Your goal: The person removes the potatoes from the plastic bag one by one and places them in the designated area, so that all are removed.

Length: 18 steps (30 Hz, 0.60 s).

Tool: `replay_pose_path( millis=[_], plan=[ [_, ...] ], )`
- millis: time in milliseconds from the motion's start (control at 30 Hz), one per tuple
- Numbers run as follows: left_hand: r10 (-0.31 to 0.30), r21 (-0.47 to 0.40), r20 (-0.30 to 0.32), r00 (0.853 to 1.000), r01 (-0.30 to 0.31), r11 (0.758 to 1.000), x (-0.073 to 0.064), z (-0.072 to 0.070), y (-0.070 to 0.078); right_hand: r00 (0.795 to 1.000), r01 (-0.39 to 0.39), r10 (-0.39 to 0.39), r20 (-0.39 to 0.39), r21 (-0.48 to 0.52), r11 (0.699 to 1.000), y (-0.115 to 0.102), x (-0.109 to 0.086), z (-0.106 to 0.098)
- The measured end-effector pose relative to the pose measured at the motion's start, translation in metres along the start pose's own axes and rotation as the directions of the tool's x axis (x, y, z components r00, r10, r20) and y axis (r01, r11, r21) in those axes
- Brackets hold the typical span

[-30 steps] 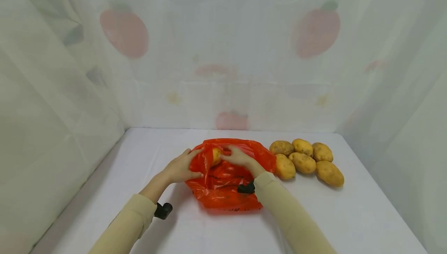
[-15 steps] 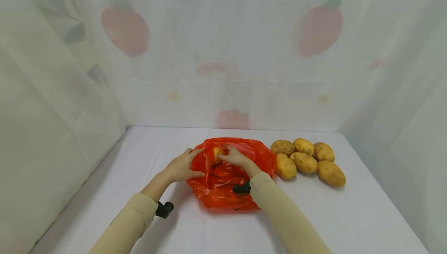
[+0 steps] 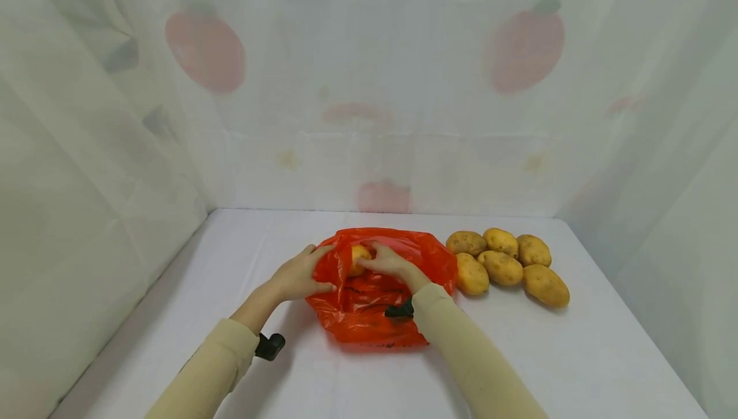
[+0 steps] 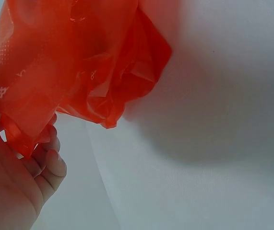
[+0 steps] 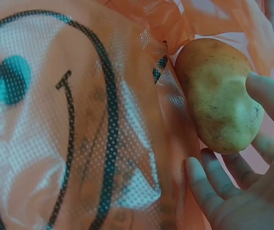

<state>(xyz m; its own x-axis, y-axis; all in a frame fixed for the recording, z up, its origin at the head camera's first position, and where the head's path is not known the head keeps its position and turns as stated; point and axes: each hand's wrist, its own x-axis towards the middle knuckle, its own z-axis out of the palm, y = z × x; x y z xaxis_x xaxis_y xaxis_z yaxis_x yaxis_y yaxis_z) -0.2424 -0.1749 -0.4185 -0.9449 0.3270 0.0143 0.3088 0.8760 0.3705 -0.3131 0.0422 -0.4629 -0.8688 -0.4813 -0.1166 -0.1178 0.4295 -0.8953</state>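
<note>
A red plastic bag [image 3: 369,326] lies on the white table with its mouth spread wide. My left hand [image 3: 296,276] holds the bag's left rim; in the left wrist view, its fingers [image 4: 50,167] curl round the thin plastic. Inside the mouth, near the left side, is a yellow potato [image 3: 359,260]. My right hand [image 3: 392,262] reaches into the bag and holds this potato. The right wrist view shows the thumb on the side of the potato [image 5: 220,96] and the other fingers bent below and behind it, partly hidden. The bag's deeper inside is hidden.
Several loose potatoes [image 3: 500,268] lie grouped on the table right of the bag, the nearest one next to its right edge. White curtains with faded fruit prints [image 3: 380,86] stand behind and on both sides of the table [image 3: 599,355].
My right hand has shifted slightly left and closed in on the potato in the bag mouth. My left hand stays at the bag's rim. The loose potatoes have not moved.
</note>
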Motion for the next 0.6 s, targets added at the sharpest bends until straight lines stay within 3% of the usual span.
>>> replay_pose_path(
  millis=[600],
  plan=[
    [0.004, -0.007, -0.007, 1.0, -0.004, 1.0, 0.0005, 0.002, -0.0001, 0.998, 0.059, -0.058, 0.005, -0.072, 0.996, -0.0004, 0.0002, 0.0026]
  ],
)
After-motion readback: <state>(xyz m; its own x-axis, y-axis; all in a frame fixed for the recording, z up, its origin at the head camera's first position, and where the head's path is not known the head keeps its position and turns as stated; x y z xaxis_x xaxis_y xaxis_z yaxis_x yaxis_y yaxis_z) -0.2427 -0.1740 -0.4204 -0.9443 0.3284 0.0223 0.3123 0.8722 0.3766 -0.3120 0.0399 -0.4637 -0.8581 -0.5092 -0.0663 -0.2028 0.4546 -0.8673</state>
